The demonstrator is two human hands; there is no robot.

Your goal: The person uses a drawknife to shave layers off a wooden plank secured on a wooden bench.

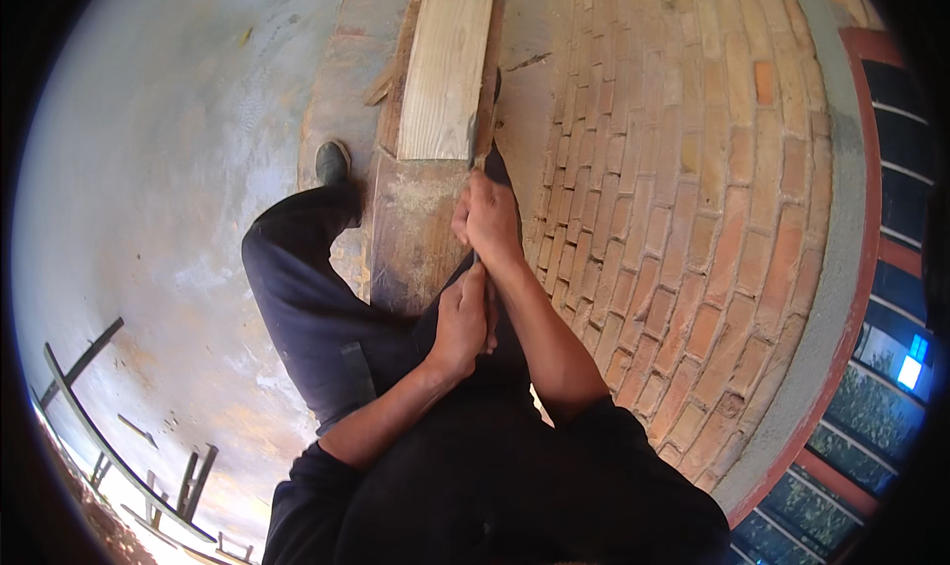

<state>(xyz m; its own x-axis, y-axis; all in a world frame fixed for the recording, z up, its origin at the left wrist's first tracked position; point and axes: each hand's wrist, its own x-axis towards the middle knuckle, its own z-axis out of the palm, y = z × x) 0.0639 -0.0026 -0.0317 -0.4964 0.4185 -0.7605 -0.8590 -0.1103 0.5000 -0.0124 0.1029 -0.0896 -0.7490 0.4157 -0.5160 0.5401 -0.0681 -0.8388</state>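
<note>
A pale plank with visible grain lies lengthwise on a worn wooden bench in front of me. My right hand is closed around a slim tool just past the plank's near right corner. The tool's dark, narrow metal end meets or overlaps the plank's right edge; its exact kind cannot be made out. Nearer my body, my left hand is closed at the tool's rear part, its fingers partly hidden. A short piece of the shaft shows between the two hands.
My legs straddle the bench, with the left shoe on the floor. A wood scrap sticks out left of the plank. A brick surface spreads to the right, up to a red-framed window. Dark metal frames stand at lower left.
</note>
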